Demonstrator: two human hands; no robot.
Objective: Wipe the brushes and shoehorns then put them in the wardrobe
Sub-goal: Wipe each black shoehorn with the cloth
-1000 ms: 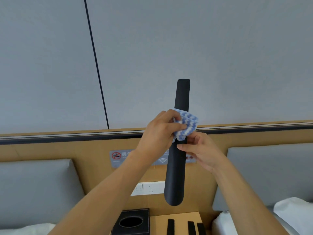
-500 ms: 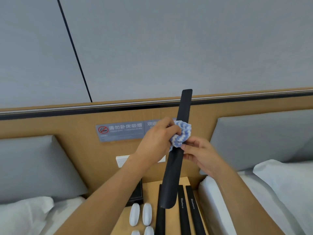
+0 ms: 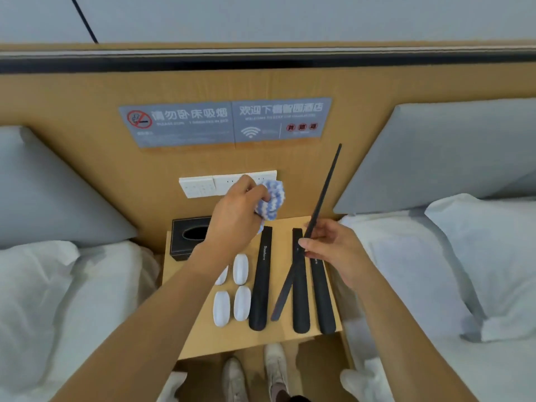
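Note:
My right hand (image 3: pixel 333 248) grips a long black shoehorn (image 3: pixel 322 195) near its middle, tilted and seen edge-on, its lower end over the nightstand (image 3: pixel 261 340). My left hand (image 3: pixel 237 216) is closed on a bunched blue-and-white cloth (image 3: pixel 272 200), held apart from that shoehorn, to its left. Three more black shoehorns lie side by side on the nightstand: one on the left (image 3: pixel 261 282), one in the middle (image 3: pixel 300 300), one on the right (image 3: pixel 323 297). Several small white brushes (image 3: pixel 242 303) lie in rows to their left.
A black tissue box (image 3: pixel 185 236) stands at the nightstand's back left. Beds with white pillows (image 3: pixel 34 285) flank it on both sides. The wooden headboard wall (image 3: pixel 304 79) carries grey signs and a white socket panel (image 3: pixel 200 185). My white shoes (image 3: pixel 274 364) show below the nightstand's front edge.
The view has tipped down to the nightstand. My left hand with the cloth has come off the shoehorn and moved left. The shoehorn has turned edge-on and dropped toward the nightstand.

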